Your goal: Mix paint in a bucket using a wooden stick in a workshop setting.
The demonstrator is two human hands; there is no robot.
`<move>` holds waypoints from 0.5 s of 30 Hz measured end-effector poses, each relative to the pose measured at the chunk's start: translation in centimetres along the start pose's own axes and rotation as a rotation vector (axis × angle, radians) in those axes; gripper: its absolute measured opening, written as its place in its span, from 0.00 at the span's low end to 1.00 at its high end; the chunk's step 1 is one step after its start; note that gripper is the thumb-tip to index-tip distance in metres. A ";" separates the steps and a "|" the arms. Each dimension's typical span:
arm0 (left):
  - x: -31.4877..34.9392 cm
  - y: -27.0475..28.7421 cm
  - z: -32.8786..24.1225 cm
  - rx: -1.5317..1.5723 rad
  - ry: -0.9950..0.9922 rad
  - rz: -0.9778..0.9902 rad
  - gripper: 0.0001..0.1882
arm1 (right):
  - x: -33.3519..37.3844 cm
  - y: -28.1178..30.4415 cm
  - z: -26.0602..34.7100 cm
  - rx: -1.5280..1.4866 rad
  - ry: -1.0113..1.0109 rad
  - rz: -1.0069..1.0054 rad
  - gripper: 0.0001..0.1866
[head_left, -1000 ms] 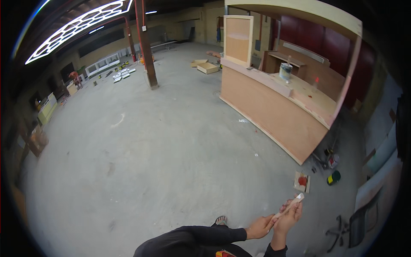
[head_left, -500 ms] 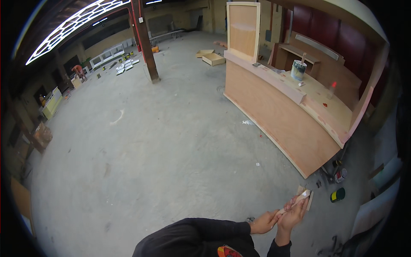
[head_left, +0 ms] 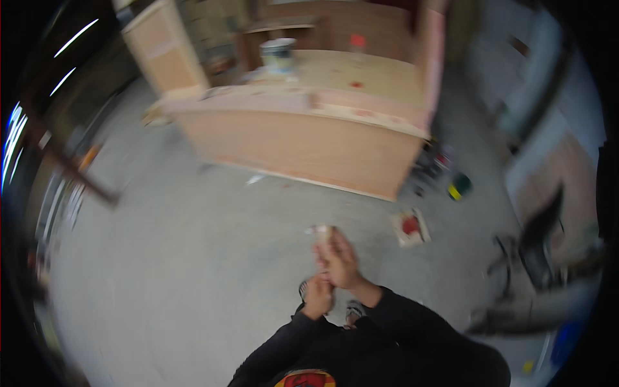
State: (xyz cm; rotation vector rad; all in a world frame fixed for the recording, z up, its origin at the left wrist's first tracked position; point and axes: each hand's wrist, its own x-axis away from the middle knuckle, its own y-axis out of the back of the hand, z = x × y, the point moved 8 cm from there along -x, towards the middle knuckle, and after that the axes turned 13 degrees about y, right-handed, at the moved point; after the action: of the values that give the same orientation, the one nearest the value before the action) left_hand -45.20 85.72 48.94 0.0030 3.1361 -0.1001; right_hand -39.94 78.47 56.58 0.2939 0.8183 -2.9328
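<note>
Both hands are together in front of my body, above the floor and my feet, smeared by motion. My right hand (head_left: pixel 340 261) is closed round a pale tan strip (head_left: pixel 327 232) with a whitish end that sticks out past the fingers; its exact kind is too blurred to tell. My left hand (head_left: pixel 318 297) is closed just below, its fingertips against the base of the right hand. What those fingers pinch is hidden. To the right on the floor lies a tan board (head_left: pixel 420 237) with a red patch of paste on it.
Ahead stands a long wooden counter (head_left: pixel 303 145) with a bucket (head_left: pixel 278 57) and a red-tipped bottle (head_left: pixel 357 44) on top. Cans, one of them green and yellow (head_left: pixel 459 187), sit by its right end. A black chair (head_left: pixel 538 251) is at the right, a post (head_left: pixel 71 164) at the left.
My view has swung right, so the counter now lies straight ahead. My hands have come to the middle, still together, away from the board with the red patch.
</note>
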 end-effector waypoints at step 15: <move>-16.2 -8.3 -1.9 0.044 -0.022 0.498 0.15 | -11.2 8.1 5.1 0.381 0.481 -0.303 0.18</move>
State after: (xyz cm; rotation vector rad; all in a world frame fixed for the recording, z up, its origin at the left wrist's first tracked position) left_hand -29.03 77.49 51.45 0.7662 2.9997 -0.1619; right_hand -28.72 69.18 59.07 1.0167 0.3457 -3.3446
